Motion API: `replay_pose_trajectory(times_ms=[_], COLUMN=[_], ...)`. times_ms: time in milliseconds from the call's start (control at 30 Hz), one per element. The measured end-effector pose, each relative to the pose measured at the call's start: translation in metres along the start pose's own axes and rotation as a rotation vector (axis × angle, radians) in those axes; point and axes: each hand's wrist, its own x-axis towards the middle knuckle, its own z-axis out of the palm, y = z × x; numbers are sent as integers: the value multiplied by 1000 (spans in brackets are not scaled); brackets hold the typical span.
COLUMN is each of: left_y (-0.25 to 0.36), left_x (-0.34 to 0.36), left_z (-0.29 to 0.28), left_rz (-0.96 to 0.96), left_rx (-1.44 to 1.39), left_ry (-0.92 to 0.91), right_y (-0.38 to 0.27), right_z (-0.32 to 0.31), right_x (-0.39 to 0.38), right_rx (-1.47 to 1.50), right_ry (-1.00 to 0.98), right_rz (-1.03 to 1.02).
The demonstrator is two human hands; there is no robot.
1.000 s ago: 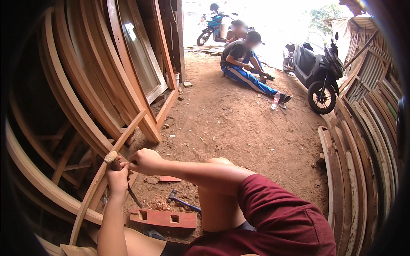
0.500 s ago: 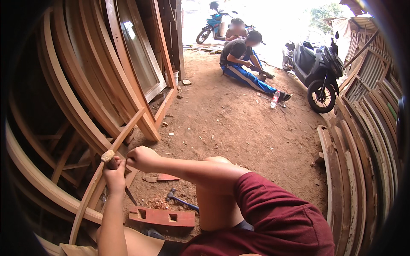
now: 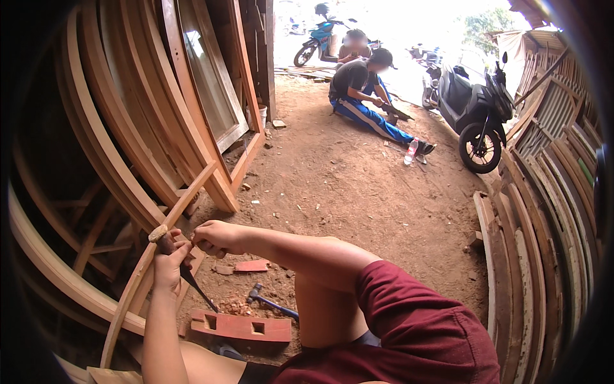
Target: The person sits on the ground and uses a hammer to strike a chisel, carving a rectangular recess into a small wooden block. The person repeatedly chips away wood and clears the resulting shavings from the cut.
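A chisel is grasped in the left hand, its pale handle end tipped up to the left and its dark blade slanted down to the right. The right hand is held just beside the left with fingers curled; whether anything is pinched there cannot be told. On the ground, near the blade tip, a red block with two square holes is laid, a blue-handled hammer just beyond it.

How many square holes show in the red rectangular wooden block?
2: one hole near the left end of the red block, another hole right of its middle; hidden faces may have more.
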Motion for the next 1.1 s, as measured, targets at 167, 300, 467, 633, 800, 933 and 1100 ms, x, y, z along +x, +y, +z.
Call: replay_pose_trajectory(times_ms=[167,300,467,633,800,933,1100], left_y=[-4,-1,-13,-13,-17,-21,-16], left_x=[6,6,12,13,13,17,13], left_z=[1,1,3,-3,4,-1,2], left_rz=[77,69,134,153,106,124,37], left_rx=[82,149,203,189,167,186,98], left_ry=[-15,28,28,77,68,37,37], right_y=[7,1,-1,-9,-4,-9,-11], right_z=[-13,-1,-11,8,-3,-1,0], right_x=[14,8,6,-5,-8,-10,-11], right_rx=[149,-20,-32,-416,-542,-562,-474], right_ry=[-21,72,120,318,274,251,274], right_rz=[145,84,89,-81,-149,-124,-51])
